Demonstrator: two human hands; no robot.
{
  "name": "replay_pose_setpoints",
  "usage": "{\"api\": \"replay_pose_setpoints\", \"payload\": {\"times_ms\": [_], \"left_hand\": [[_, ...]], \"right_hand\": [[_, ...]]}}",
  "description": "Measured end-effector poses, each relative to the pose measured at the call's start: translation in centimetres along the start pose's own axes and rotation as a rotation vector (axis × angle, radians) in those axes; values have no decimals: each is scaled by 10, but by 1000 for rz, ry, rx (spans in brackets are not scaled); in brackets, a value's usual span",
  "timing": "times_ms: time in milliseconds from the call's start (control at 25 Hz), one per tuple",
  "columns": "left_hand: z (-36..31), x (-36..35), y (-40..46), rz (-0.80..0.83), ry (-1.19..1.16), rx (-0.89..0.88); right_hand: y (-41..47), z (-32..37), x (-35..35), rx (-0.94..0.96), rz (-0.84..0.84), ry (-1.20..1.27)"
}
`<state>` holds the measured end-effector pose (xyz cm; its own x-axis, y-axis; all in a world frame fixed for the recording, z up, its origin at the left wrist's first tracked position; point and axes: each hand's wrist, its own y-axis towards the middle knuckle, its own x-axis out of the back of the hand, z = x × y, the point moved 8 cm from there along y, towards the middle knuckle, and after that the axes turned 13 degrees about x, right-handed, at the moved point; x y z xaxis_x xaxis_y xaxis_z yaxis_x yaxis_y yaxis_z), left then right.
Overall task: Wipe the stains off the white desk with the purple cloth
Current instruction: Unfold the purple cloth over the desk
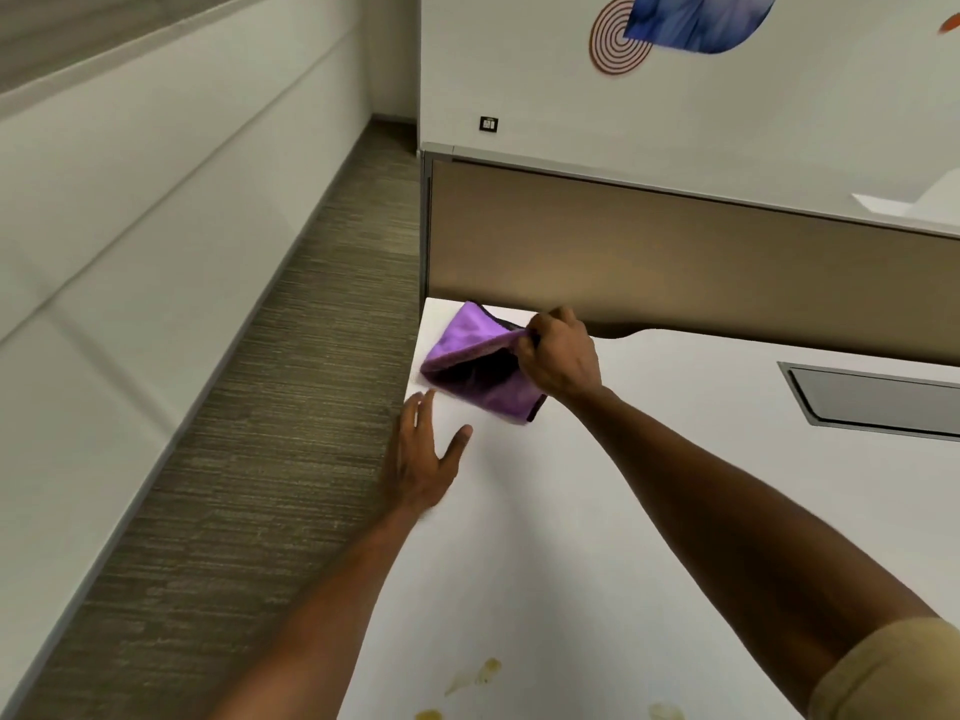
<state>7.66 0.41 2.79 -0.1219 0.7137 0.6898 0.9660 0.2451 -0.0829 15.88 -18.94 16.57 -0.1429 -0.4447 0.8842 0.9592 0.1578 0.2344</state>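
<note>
My right hand (pixel 561 356) pinches the cloth (pixel 475 363) at the surface's (pixel 675 459) far corner, left hand (pixel 426 454) flat and empty beside it; I risk it unfolding or slipping over the edge before reaching the near stains (pixel 480 675).

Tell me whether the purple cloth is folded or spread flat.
Folded. The purple cloth lies doubled on the white desk; the right hand pinches its upper layer, lifting it open.
</note>
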Motion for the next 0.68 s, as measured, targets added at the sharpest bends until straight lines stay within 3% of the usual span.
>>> {"api": "replay_pose_setpoints", "payload": {"times_ms": [120,320,440,680], "left_hand": [[-6,13,9,-74,-193,151],[-27,9,20,118,-200,321],[-55,-6,10,234,-104,247],[-89,1,-12,186,-153,74]], "right_hand": [[2,12,22,-3,14,77],[0,47,82,84,-12,120],[-5,68,125,155,-51,105],[-34,64,204,173,-112,318]]}}
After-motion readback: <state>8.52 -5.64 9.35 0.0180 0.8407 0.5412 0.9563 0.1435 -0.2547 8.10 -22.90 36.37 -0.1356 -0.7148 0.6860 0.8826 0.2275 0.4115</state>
